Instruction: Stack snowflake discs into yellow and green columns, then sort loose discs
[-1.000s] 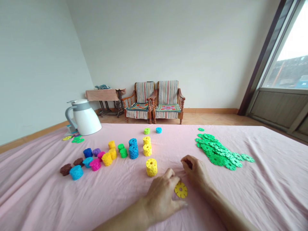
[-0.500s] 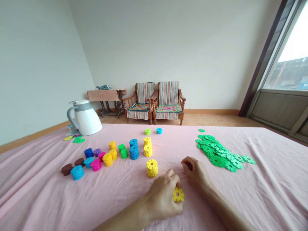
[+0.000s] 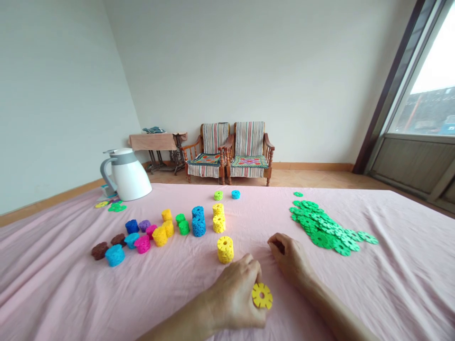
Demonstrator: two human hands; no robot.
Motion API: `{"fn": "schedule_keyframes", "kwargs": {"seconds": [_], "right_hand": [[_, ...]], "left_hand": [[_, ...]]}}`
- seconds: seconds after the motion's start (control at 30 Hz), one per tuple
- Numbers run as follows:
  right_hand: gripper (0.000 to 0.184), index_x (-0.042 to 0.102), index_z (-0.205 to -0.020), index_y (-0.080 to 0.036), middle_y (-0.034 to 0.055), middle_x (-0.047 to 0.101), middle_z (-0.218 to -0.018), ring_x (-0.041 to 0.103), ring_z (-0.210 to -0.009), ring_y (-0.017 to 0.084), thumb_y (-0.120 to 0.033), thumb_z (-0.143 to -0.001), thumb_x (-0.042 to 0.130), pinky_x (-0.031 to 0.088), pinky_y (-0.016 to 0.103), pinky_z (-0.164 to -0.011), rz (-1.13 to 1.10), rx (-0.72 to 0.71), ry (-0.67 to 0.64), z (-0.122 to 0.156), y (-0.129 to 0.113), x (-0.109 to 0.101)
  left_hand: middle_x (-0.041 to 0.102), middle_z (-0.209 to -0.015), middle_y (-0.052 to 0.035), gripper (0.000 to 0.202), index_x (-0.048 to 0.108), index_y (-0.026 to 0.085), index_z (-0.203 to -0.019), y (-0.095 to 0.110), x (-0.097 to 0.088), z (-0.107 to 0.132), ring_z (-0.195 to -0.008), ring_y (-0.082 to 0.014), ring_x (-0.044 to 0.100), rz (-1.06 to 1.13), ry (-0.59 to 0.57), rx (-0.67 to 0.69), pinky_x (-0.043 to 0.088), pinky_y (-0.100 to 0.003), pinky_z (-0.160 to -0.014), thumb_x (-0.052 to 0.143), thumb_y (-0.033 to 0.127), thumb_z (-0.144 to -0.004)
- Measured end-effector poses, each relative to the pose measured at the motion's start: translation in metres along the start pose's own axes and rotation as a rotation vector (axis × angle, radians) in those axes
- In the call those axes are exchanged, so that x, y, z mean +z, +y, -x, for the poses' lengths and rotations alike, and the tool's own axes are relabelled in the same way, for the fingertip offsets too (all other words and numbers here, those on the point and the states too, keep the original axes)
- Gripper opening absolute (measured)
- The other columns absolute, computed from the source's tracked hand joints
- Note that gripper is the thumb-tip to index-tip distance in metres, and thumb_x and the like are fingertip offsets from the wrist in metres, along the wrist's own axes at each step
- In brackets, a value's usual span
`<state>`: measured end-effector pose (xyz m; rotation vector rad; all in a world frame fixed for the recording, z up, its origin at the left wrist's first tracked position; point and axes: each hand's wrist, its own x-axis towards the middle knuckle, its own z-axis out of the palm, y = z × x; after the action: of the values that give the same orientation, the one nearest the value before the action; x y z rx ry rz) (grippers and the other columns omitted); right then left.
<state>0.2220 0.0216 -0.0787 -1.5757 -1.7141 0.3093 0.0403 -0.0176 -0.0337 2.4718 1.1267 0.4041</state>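
My left hand [image 3: 237, 294] is closed around yellow notched plastic discs [image 3: 262, 296]; one round face shows at its right side, and the fingers hide how many there are. Just beyond its knuckles stands a stack of yellow discs [image 3: 225, 250], apart from the hand. To the right, my right hand [image 3: 289, 255] rests on the pink cloth with fingers curled and thumb against the index finger; nothing shows in it. A spread heap of green discs [image 3: 322, 225] lies to the right of that hand, not touched by it.
Short stacks in several colours stand at left, among them blue [image 3: 198, 221], orange-yellow [image 3: 159, 237], pink [image 3: 142, 244] and brown [image 3: 100, 251]. A white jug [image 3: 131, 177] is at the far left. The pink tablecloth [image 3: 149, 293] has folds. Two chairs [image 3: 249, 147] stand beyond the table.
My left hand has shifted slightly left and toward me, and the yellow disc face in it now shows more fully. My right hand has stayed in place.
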Motion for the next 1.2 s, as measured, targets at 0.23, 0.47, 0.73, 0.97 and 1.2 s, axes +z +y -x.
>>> {"fn": "schedule_keyframes", "kwargs": {"seconds": [0.23,0.47,0.73,0.97,1.2], "right_hand": [[0.017,0.059,-0.069,-0.02,0.0018,0.063,-0.065,0.055,-0.061,0.015,-0.02,-0.074,0.042,0.035,0.024,-0.056,0.021,0.006,-0.011,0.001,0.002,0.0],[0.018,0.06,-0.07,-0.02,0.0016,0.063,-0.066,0.055,-0.06,0.015,-0.019,-0.075,0.042,0.034,0.024,-0.055,0.016,0.017,-0.021,-0.001,0.001,0.0],[0.017,0.061,-0.077,-0.02,0.0013,0.063,-0.067,0.056,-0.06,0.014,-0.018,-0.074,0.045,0.036,0.023,-0.056,0.028,0.057,-0.024,0.001,0.002,0.003],[0.03,0.06,-0.102,-0.016,0.0064,0.06,-0.093,0.056,-0.064,0.012,-0.019,-0.073,0.051,0.04,0.023,-0.063,0.09,0.015,-0.116,-0.023,-0.005,0.01],[0.018,0.062,-0.081,-0.015,0.0068,0.06,-0.086,0.056,-0.072,0.015,-0.02,-0.064,0.062,0.038,0.024,-0.064,0.113,0.046,-0.184,-0.049,-0.02,0.017]], "left_hand": [[0.052,-0.07,0.0025,0.014,0.049,0.019,-0.071,-0.015,-0.045,-0.005,-0.062,-0.0116,0.048,0.106,0.22,-0.058,0.035,-0.022,-0.054,0.057,0.017,-0.059],[0.053,-0.062,0.0039,0.007,0.055,0.017,-0.071,-0.045,-0.071,-0.006,-0.056,-0.01,0.049,0.186,0.254,-0.134,0.033,-0.019,-0.047,0.055,0.016,-0.064],[0.059,-0.067,0.0022,0.008,0.053,0.018,-0.073,-0.047,-0.073,-0.01,-0.053,-0.0096,0.052,0.158,0.572,-0.139,0.038,-0.019,-0.049,0.053,0.025,-0.077],[0.061,-0.074,0.0009,0.014,0.052,0.018,-0.076,-0.08,-0.062,-0.021,-0.048,-0.0085,0.053,0.287,0.801,-0.187,0.04,-0.019,-0.046,0.052,0.031,-0.079],[0.06,-0.073,0.0007,0.014,0.052,0.018,-0.076,-0.083,-0.055,-0.022,-0.05,-0.0089,0.053,0.32,0.782,-0.171,0.04,-0.019,-0.046,0.051,0.032,-0.08]]}}
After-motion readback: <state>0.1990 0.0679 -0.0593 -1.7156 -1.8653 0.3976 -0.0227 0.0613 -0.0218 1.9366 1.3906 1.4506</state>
